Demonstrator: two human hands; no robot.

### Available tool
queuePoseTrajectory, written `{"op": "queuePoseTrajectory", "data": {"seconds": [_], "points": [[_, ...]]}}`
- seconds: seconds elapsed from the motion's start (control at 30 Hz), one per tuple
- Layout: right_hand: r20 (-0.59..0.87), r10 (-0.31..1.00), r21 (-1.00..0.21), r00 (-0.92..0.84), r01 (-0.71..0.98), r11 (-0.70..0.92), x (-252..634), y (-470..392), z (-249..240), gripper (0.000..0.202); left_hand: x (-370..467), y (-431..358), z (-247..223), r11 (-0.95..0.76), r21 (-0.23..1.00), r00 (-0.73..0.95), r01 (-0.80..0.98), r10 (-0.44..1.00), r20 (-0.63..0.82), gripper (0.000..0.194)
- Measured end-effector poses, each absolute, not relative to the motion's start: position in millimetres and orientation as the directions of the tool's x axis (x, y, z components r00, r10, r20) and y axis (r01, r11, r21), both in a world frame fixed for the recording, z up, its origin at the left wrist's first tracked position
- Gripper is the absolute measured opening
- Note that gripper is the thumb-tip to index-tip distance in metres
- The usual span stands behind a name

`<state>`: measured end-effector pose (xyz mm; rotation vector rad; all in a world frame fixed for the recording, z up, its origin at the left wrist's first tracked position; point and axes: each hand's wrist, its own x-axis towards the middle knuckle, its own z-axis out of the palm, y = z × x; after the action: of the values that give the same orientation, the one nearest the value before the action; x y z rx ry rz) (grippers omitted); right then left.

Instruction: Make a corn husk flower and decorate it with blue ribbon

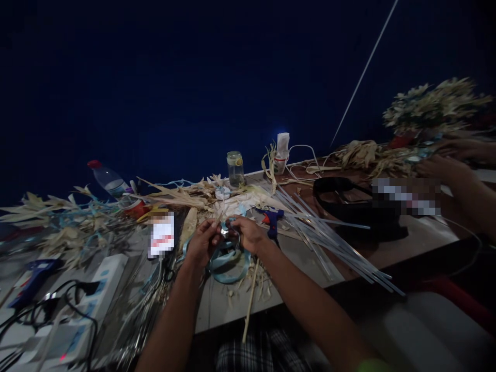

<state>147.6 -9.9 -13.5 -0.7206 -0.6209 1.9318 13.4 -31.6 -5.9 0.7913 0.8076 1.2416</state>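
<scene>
My left hand (204, 242) and my right hand (250, 233) meet over the near part of the table, fingers closed in pinches. A thin pale stalk (219, 219) sticks up at the fingertips of my left hand. My right hand pinches a light blue ribbon (228, 276), whose loops hang and lie beneath both hands. Something small and shiny shows between the fingertips, too small to name. Just right of my right hand lies a blue glue gun (273, 219). Pale dry scraps (259, 287) and a thin stick (251, 305) are scattered below.
Clear glue sticks (333, 243) and a black strap-like item (356, 206) lie right. A co-worker's hands (449, 160) are by dried flowers (430, 108). Left are a phone (161, 233), a power strip (106, 284), another glue gun (33, 281) and a bottle (108, 180). A jar (235, 170) stands behind.
</scene>
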Motion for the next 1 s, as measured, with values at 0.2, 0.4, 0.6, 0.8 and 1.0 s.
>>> {"op": "queuePoseTrajectory", "data": {"seconds": [0.2,0.4,0.6,0.8,1.0], "points": [[-0.200,0.919,-0.824,-0.339,-0.449,-0.345,148.6,-12.6,-11.4,0.029,14.2,-31.2,-6.9,0.171,0.855,0.158,-0.489,0.982,-0.106,0.027],[-0.209,0.935,-0.871,-0.287,-0.379,-0.311,148.3,-18.1,-7.2,0.030,12.3,-30.1,-7.2,0.160,0.840,0.154,-0.519,0.984,-0.093,0.023],[-0.144,0.943,-0.876,-0.301,-0.405,-0.263,146.2,-20.2,-5.8,0.038,11.6,-30.5,-7.8,0.191,0.819,0.127,-0.542,0.981,-0.144,0.024],[-0.054,0.978,-0.950,-0.202,-0.293,-0.113,142.7,-14.9,-20.2,0.030,10.5,-31.5,-6.2,0.227,0.784,0.196,-0.578,0.971,-0.136,0.022],[-0.096,0.979,-0.980,-0.179,-0.154,-0.124,143.2,-15.3,-18.3,0.035,9.4,-28.4,-7.3,0.266,0.783,0.128,-0.562,0.964,-0.235,0.028]]}}
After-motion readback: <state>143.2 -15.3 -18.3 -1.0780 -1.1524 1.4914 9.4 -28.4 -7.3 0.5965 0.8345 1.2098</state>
